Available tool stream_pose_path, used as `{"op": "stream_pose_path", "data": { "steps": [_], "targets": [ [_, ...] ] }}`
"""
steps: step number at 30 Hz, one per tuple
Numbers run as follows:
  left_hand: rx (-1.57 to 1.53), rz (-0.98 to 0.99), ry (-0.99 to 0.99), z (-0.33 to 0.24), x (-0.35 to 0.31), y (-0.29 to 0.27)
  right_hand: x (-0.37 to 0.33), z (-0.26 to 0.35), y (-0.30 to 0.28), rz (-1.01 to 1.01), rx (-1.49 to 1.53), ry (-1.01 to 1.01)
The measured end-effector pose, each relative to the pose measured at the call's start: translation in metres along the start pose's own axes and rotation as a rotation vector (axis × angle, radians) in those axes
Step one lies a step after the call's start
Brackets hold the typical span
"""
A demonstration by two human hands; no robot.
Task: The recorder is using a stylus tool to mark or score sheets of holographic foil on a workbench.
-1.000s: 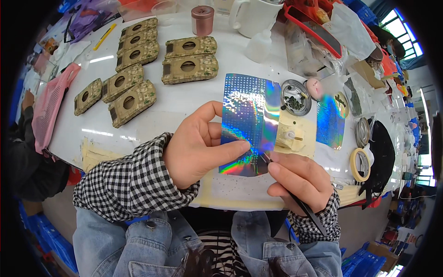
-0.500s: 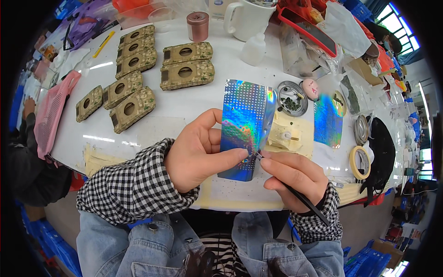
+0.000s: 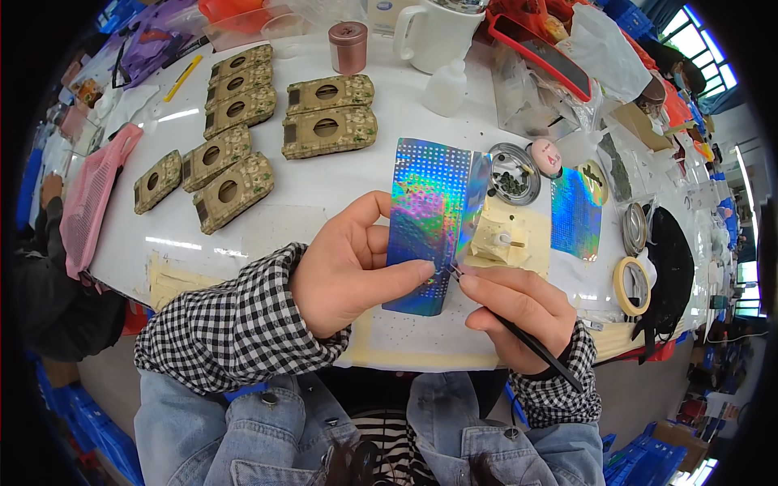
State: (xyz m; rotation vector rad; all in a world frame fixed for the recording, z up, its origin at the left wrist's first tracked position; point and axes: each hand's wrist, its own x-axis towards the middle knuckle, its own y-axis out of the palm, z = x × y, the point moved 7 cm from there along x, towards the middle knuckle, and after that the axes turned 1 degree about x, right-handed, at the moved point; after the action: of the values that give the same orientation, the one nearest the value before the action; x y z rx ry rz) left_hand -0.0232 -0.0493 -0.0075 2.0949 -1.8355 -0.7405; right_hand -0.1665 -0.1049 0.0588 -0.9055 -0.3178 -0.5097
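Note:
My left hand (image 3: 348, 267) grips a blue holographic sheet (image 3: 425, 211) dotted with rows of small squares, thumb on its face and fingers behind. The sheet is folded or curled along its right side. In my right hand (image 3: 523, 312) is a pair of black tweezers (image 3: 531, 342), pinched between thumb and fingers. Their tips meet the lower right part of the sheet; whether they hold a piece is too small to tell. Just beyond my right hand a cream-coloured block (image 3: 501, 236) with a short peg sits on masking tape. Behind it stands a round metal dish (image 3: 514, 174) with dark green bits.
Several camouflage model tank hulls (image 3: 328, 130) stand at the back left. A second holographic sheet (image 3: 575, 212), a tape roll (image 3: 631, 285) and a black cloth item (image 3: 671, 271) lie to the right. A white jug (image 3: 438, 36), squeeze bottle (image 3: 445, 87) and red-cased phone (image 3: 540, 55) are at the back.
The holographic sheet has tilted slightly, so its reflections differ. My right hand and the tweezers have shifted very slightly, still at the sheet's right side.

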Motion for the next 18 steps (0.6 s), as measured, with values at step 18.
{"op": "stream_pose_path", "data": {
  "steps": [18],
  "targets": [
    [-0.090, 0.012, -0.089, 0.009, 0.001, -0.001, 0.000, 0.010, 0.003, 0.000, -0.144, -0.148]
  ]
}}
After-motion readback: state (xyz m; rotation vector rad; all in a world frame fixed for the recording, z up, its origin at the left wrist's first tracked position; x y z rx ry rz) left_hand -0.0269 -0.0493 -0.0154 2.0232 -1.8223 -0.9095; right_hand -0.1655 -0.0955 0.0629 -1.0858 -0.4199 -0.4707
